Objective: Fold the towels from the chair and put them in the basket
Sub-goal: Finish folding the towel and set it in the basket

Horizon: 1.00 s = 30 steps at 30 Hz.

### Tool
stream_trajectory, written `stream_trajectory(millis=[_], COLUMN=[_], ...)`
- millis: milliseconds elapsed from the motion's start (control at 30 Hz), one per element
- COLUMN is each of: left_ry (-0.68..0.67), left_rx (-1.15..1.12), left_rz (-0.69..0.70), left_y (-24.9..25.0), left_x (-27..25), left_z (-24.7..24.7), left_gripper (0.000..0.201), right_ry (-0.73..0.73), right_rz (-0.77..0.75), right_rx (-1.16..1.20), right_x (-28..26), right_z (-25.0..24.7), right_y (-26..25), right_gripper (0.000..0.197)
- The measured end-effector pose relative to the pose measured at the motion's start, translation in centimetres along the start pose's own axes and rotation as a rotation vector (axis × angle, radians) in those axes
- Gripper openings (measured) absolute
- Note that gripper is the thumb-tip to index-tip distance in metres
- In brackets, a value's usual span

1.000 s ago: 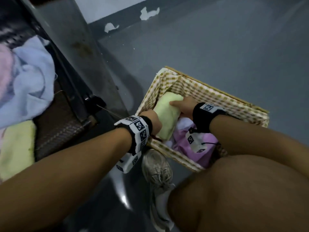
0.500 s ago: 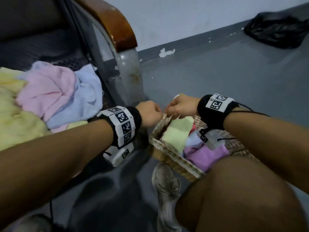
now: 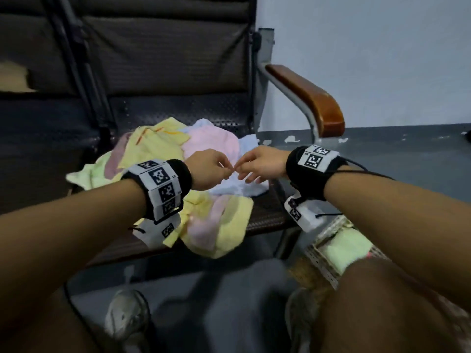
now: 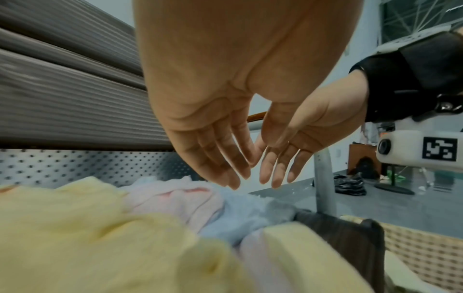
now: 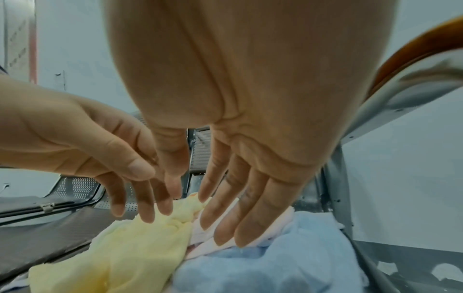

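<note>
The wicker basket (image 3: 321,261) stood on the floor by the person's right knee, a folded pale-green towel (image 3: 344,248) inside it. Above the chair (image 3: 267,212) seat, the left hand (image 3: 207,170) and right hand (image 3: 260,164) hovered with fingertips nearly meeting, fingers relaxed and holding nothing. Beneath lay crumpled yellow, pink and blue towels (image 3: 211,141), soft terry. The wristbands bore black-and-white square markers; no writing was readable.
</note>
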State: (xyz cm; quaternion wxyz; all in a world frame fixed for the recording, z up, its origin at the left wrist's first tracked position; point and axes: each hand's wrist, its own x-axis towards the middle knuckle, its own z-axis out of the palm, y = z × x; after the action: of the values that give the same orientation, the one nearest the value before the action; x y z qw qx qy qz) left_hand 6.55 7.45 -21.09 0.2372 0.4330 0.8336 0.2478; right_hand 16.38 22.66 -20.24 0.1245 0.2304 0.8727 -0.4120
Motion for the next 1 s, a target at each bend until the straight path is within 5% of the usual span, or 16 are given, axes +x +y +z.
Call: stream_trajectory(millis=[167, 300, 400, 500, 633, 767, 867, 1000], left_ry=[0.004, -0.042, -0.005, 0.116, 0.313, 0.451, 0.528, 0.458], left_rx=[0.181, 0.37, 0.367, 0.269, -0.05, -0.228, -0.408, -0.485], left_rz=[-0.124, -0.282, -0.288, -0.23, -0.103, -0.022, -0.059, -0.016], left_y=[-5.7, -9.6, -11.3, -12.0, -10.7, -9.2, -9.3, -9.3], left_x=[-0.9, -0.6, -0.3, 0.0, 0.0, -0.3, -0.6, -1.0], left_z=[-0.1, 1.4, 1.4, 0.3, -0.9, -1.6, -1.9, -1.5], left_gripper=[0.041, 0.072, 0.06, 0.029, 0.021, 0.009, 0.035, 0.062], right_ry=[0.004, -0.012, 0.049, 0.052, 0.041, 0.024, 0.068, 0.335], right_rz=[-0.064, -0.082, -0.094, -0.128, -0.276, -0.393, -0.362, -0.35], right_rx=[-0.2, -0.378, -0.379, -0.329, -0.197, -0.155, 0.053, 0.22], right_x=[4.1, 6.2, 7.6, 9.0, 9.7, 9.9, 9.8, 9.0], right_z=[3.7, 6.0, 6.2, 6.7, 7.6, 7.6, 7.2, 5.6], right_y=[-1.2, 0.3, 0.5, -0.3, -2.4, -3.5, -3.8, -4.1], right_gripper=[0.028, 0.049, 0.052, 0.049, 0.065, 0.021, 0.014, 0.026])
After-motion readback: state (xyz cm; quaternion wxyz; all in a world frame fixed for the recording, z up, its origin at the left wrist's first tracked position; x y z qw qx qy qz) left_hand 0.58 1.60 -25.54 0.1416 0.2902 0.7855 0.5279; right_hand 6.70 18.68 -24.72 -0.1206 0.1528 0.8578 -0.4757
